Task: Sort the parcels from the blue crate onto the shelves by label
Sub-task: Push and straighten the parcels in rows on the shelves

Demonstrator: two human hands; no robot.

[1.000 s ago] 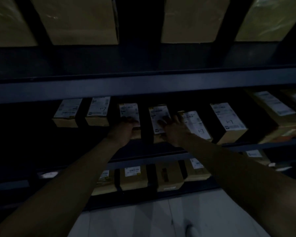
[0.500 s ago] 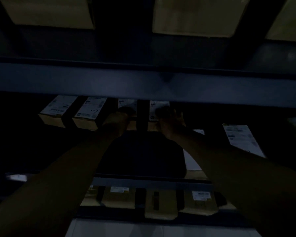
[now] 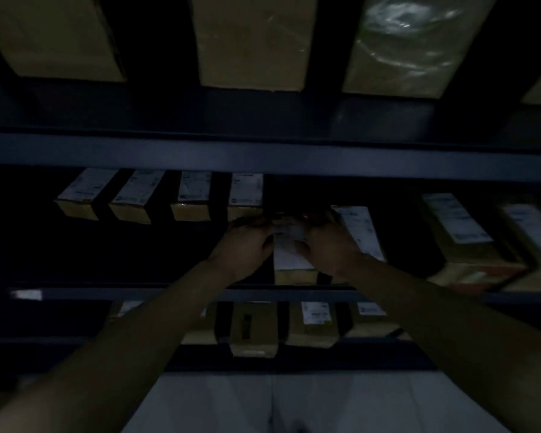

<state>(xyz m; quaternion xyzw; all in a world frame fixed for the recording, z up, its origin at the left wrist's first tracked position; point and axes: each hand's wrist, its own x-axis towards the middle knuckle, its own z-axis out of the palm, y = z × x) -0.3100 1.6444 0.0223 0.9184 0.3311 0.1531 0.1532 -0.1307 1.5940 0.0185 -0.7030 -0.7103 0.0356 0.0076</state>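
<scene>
Tan parcel [image 3: 295, 275], white top label [image 3: 287, 256]

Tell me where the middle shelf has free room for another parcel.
Seemingly bare, though dark: the middle shelf left of the leftmost parcel, and the strip in front of the row of four. Crowded: further right, where the left hand and right hand grip the held parcel, close beside the labelled parcel and large box.

Dim stockroom: metal shelving [image 3: 263, 160], rows of labelled cardboard parcels [image 3: 191, 198].
</scene>
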